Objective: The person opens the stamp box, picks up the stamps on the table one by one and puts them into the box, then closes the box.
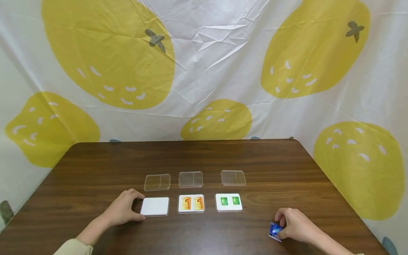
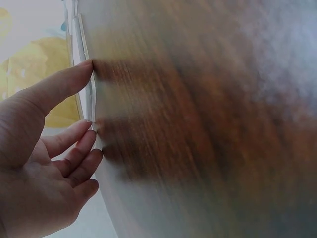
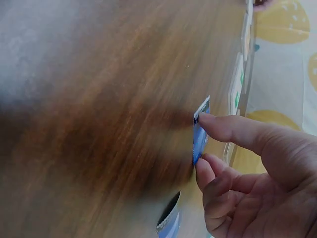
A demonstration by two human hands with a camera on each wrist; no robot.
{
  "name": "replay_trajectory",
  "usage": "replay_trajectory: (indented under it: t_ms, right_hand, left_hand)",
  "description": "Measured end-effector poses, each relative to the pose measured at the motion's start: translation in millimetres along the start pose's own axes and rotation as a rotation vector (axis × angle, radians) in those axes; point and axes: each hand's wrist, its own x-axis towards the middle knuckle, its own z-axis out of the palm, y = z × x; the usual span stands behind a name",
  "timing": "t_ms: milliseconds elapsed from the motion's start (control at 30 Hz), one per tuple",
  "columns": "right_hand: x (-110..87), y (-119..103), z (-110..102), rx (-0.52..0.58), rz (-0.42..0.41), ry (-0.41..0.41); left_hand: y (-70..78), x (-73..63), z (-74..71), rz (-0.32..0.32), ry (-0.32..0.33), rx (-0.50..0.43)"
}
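Observation:
In the head view my left hand holds the left end of a shallow clear case with a blank white insert, thumb at its near corner and index finger at the far one. My right hand pinches a small blue stamp between thumb and fingers, low over the table at the right. The right wrist view shows that stamp tilted on edge, and a second blue piece with a toothed edge below it. Whether that second piece is loose or joined is hidden.
A case with two orange stamps and one with two green stamps lie to the right of the white one. Behind them lie three clear lids. The brown table ends at a lemon-print cloth.

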Motion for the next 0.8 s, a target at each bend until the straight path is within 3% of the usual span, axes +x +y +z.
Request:
replay_trajectory:
  t_ms: [167,400,800]
  right_hand:
    - [3.3,2.3,-1.4,0.046,-0.050,-0.032]
    - [15.9,12.4,-7.6,0.219,-0.127,-0.181]
    - [45.7,19.3,-26.1,0.375,-0.348,-0.412]
  left_hand:
    - [-1.0,-0.4,0.6,0.000,-0.002,0.003]
    - [-1.1,0.3,1.5,0.000,-0.001,0.001]
    - [-1.7,0.9,0.8,0.002,-0.003,0.007]
